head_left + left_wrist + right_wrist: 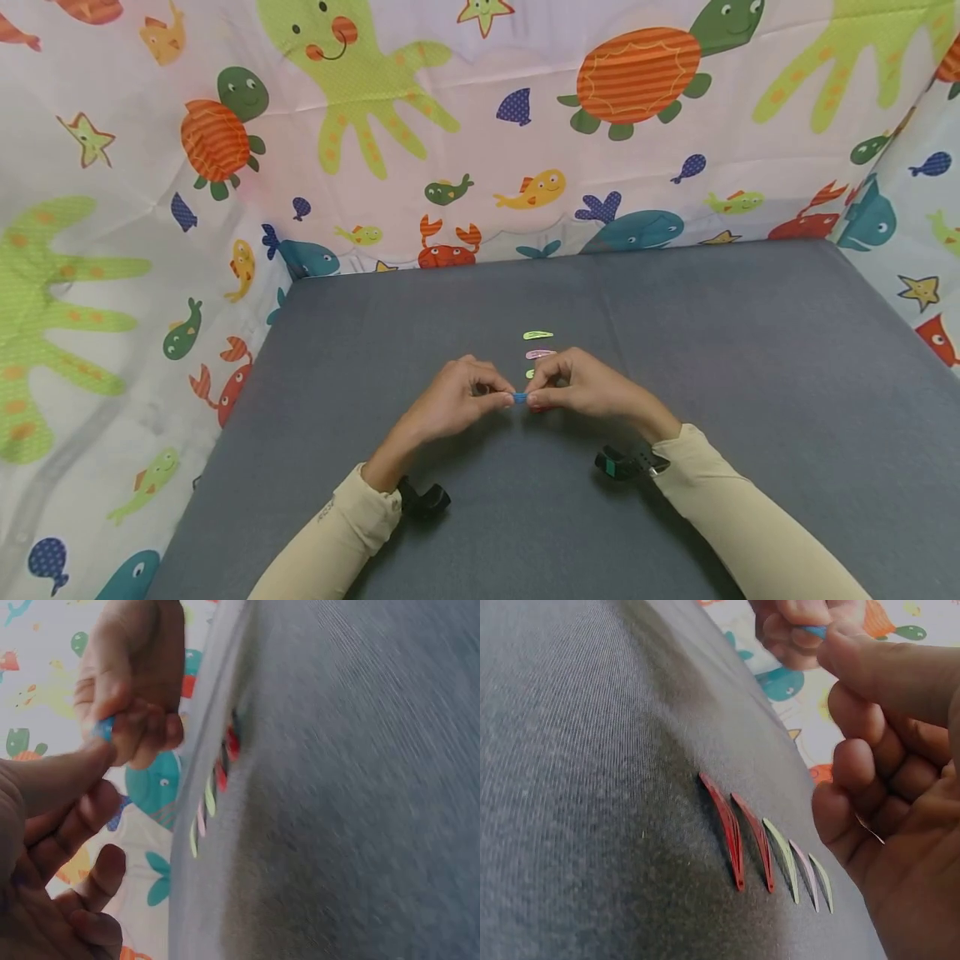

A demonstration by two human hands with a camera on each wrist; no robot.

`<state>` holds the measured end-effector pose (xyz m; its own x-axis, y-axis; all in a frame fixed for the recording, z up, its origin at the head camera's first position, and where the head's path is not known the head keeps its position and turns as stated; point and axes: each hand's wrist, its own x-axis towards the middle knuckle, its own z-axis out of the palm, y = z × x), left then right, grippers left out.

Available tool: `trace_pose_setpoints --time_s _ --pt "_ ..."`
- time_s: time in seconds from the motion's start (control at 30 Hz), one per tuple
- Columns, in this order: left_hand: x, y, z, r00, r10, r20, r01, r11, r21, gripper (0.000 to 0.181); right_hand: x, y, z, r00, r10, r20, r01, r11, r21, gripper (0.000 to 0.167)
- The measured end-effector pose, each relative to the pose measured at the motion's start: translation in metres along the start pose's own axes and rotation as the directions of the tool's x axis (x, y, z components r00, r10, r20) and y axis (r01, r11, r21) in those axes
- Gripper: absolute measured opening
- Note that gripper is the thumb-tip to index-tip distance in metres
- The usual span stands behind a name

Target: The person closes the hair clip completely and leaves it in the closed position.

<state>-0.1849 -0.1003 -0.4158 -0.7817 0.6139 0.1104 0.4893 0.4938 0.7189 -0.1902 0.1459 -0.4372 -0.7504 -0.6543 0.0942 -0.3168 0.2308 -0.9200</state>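
A small blue hair clip [520,398] is held just above the grey table, between my two hands. My left hand [459,398] pinches one end with thumb and forefinger. The other end is pinched by my right hand [581,385]; most of the clip hides behind the fingertips. Below the hands lies a row of snap hair clips. In the right wrist view the row runs from a red clip [721,832] and a second red clip [754,844] to a green clip [783,860], a pink clip [805,875] and another green clip [822,882].
The grey cloth-covered table [735,350] spreads out around the hands. A curtain [480,142] printed with sea animals hangs along its back and sides. Dark wrist cameras are strapped on both wrists, by the beige sleeves.
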Motion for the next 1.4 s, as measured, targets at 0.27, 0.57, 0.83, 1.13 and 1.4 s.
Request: trace_pose_setpoints --time_s 0.27,0.57,0.83,1.13,1.4 --pt "-0.002 0.001 0.006 0.992 0.098 -0.075 -0.083 0.979 0.188 0.010 -0.004 0.004 0.001 0.996 0.053 -0.066 -0.053 0.999 -0.006 0.016" --pt "-0.003 0.006 0.008 0.937 0.317 -0.148 -0.239 0.889 0.391 0.028 -0.009 0.005 0.001 0.993 0.078 -0.084 -0.073 0.995 0.064 0.012" --pt "-0.002 0.010 0.010 0.882 0.438 -0.174 -0.288 0.793 0.536 0.023 -0.012 0.003 0.002 0.992 0.077 -0.100 -0.065 0.992 0.112 0.014" --pt "-0.004 0.010 0.013 0.895 0.408 -0.181 -0.254 0.798 0.547 0.019 -0.019 0.001 0.003 0.984 0.005 -0.179 -0.009 1.000 -0.022 0.016" --pt "-0.004 0.010 0.021 0.908 0.353 -0.224 -0.232 0.871 0.432 0.017 -0.027 0.002 0.005 0.952 -0.160 -0.261 0.110 0.974 -0.196 0.016"
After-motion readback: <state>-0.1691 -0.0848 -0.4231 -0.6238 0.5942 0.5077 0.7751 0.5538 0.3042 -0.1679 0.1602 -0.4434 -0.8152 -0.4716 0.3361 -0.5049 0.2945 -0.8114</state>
